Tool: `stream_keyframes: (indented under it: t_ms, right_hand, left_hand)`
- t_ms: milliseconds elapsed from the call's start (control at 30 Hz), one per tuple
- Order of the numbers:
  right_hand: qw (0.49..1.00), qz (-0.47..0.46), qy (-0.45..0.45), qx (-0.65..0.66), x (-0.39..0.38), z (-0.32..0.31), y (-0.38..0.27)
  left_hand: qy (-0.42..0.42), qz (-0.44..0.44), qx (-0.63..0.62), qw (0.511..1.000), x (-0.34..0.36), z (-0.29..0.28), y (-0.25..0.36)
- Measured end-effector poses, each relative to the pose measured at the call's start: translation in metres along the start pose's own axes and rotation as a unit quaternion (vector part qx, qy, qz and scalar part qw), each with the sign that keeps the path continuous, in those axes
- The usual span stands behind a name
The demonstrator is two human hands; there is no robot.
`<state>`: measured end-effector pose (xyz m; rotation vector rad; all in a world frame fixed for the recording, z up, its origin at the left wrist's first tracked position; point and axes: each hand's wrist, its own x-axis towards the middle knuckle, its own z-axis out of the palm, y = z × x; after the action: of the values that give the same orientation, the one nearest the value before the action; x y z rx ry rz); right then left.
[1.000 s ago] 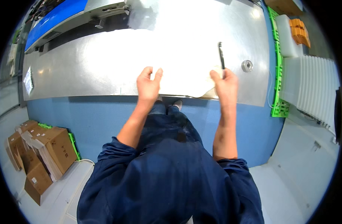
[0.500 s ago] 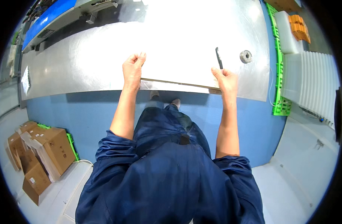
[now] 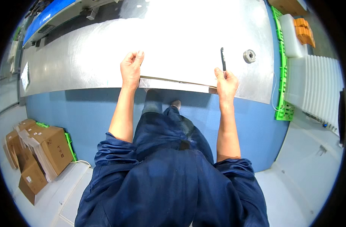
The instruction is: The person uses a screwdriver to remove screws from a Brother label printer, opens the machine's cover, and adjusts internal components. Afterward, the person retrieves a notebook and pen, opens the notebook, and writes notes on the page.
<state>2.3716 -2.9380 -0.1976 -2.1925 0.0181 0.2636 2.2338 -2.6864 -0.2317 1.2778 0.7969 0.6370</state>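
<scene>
At the near edge of the metal table, my left hand (image 3: 130, 69) is closed, thumb against fingers, at the left side of a flat white sheet (image 3: 176, 62). My right hand (image 3: 226, 84) pinches the same sheet at its right side. Glare washes out the sheet's face, and its outline melts into the tabletop. Its near edge shows as a thin dark line between my wrists. Just beyond my right fingertips lies a black pen (image 3: 223, 59), apart from a round metal ring with a central hole (image 3: 249, 56) farther right.
The metal table (image 3: 67, 68) bears a blue-and-grey machine (image 3: 48, 22) at far left. Green plastic pallets (image 3: 283, 75) line the right side, beside stacked translucent white trays (image 3: 312, 81) and orange pieces (image 3: 303, 32). Cardboard boxes (image 3: 54, 149) stand at lower left.
Both hands have shifted slightly left with the sheet. More of the tabletop's front strip shows below its near edge. The pen and ring appear to stay in place on the table.
</scene>
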Motion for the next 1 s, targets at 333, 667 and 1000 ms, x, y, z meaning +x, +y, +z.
stream_keyframes:
  t_ms: [333, 667, 1000]
  right_hand:
    - [0.996, -0.016, 0.049, -0.078, -0.002, 0.000, 0.001]
    - [0.994, -0.042, 0.079, -0.069, 0.002, 0.009, 0.019]
    - [0.995, -0.028, 0.077, -0.050, 0.003, 0.011, 0.018]
  left_hand:
    - [-0.003, 0.004, -0.013, 1.000, 0.001, -0.001, -0.004]
    - [-0.004, 0.002, -0.002, 1.000, 0.003, -0.005, -0.008]
    - [-0.015, -0.005, 0.000, 1.000, 0.000, -0.004, -0.002]
